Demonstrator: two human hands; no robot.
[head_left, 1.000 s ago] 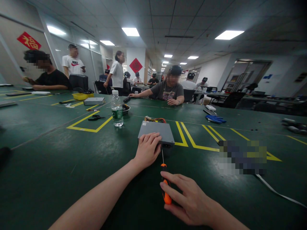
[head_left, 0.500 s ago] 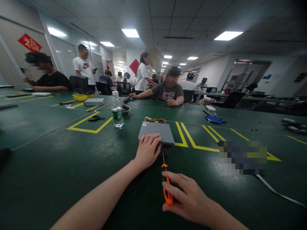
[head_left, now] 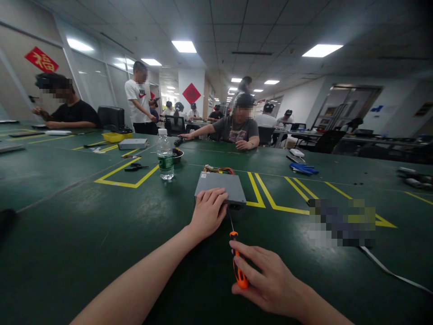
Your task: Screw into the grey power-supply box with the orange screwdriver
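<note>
On the green table in front of me sits a grey metal computer power supply (head_left: 226,183), its coloured cables (head_left: 219,170) bunched at the back. My left hand (head_left: 210,210) grips its near left part, fingers across the top and thumb by the front edge. My right hand (head_left: 267,275) holds an orange-and-black screwdriver (head_left: 241,276) between thumb and fingers. The thin shaft points away from me to the power supply's front face, below the left thumb. Its tip is too small to make out there.
A water bottle (head_left: 165,155) stands left of the power supply, beside a small bowl (head_left: 177,156). Blue gloves (head_left: 303,169) lie to the right. A blurred item with a white cable (head_left: 392,269) is nearer right. Across the table sits a person (head_left: 237,126) with one arm stretched out.
The screwdriver handle has turned and shifted slightly right, with my right fingers moving along. My left hand and the power supply stay put. People in the background have moved.
</note>
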